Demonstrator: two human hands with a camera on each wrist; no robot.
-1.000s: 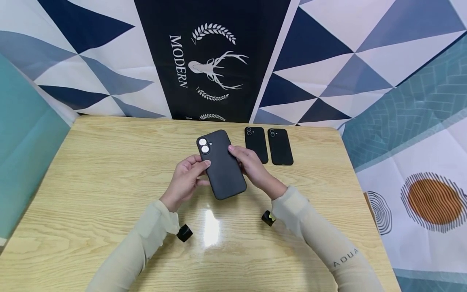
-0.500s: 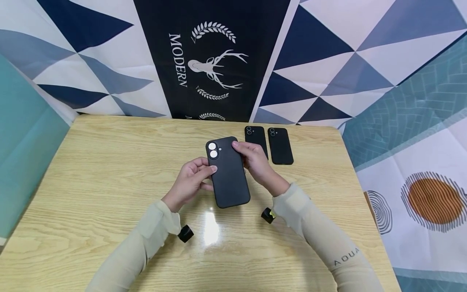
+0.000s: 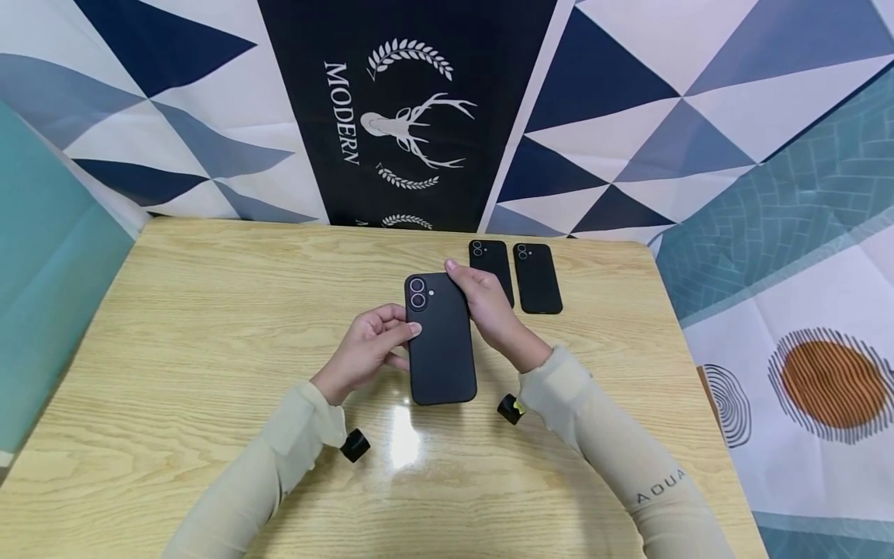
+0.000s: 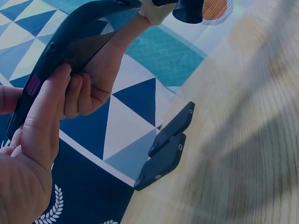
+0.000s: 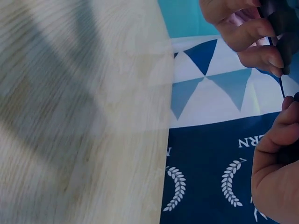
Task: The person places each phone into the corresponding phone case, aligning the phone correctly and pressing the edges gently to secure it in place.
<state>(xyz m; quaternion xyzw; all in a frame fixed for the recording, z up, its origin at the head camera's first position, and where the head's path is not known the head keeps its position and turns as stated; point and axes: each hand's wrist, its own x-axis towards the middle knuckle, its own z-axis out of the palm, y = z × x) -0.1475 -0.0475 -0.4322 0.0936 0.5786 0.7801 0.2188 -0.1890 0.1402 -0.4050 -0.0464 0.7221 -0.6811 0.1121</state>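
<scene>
Both hands hold a phone in a matte black case (image 3: 443,353) above the table, its back and two camera lenses facing up in the head view. My left hand (image 3: 370,341) pinches its left long edge, thumb on the back and fingers at the side and beneath. At the upper right corner my right hand (image 3: 486,307) grips it, with the thumb along the edge and the other fingers mostly hidden. In the left wrist view the phone (image 4: 51,51) appears edge-on, a purple button on its side. The right wrist view catches only part of its dark edge.
Two similar black phone-shaped pieces lie side by side at the back of the wooden table (image 3: 209,349): the left piece (image 3: 491,268), partly behind my right hand, and the right piece (image 3: 537,279). A patterned cloth (image 3: 412,116) hangs behind the table.
The phone has moved slightly right and towards me and turned more upright. Its lenses went from bright white to dark. My right thumb has shifted up to the top corner.
</scene>
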